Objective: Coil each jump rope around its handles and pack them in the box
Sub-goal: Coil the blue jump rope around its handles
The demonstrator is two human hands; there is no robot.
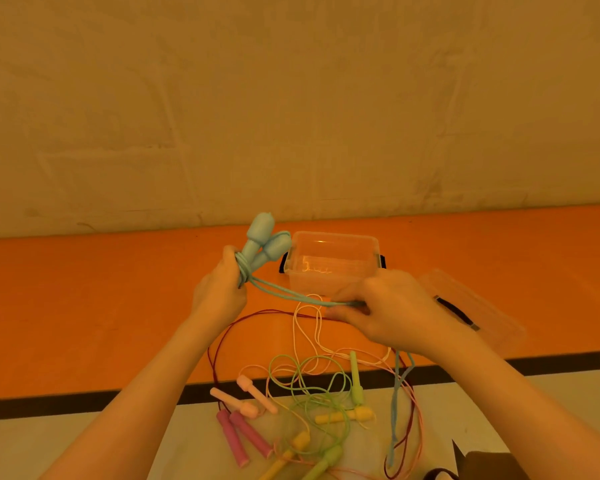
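Orange floor [84, 306], clear box [333, 268], lid [482, 306], loose jump ropes [305, 403]

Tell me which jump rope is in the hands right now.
The blue jump rope: left hand grips its paired handles, right hand pinches its cord. The pink, yellow and green ropes lie loose on the floor.

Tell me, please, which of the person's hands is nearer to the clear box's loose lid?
Right. The right hand pinches the blue rope just beside the lid; the left hand, gripping the blue handles, is beyond the box.

Both forearms reach forward, left hand [219, 292] raised with fingers curled, right hand [392, 310] pinching.
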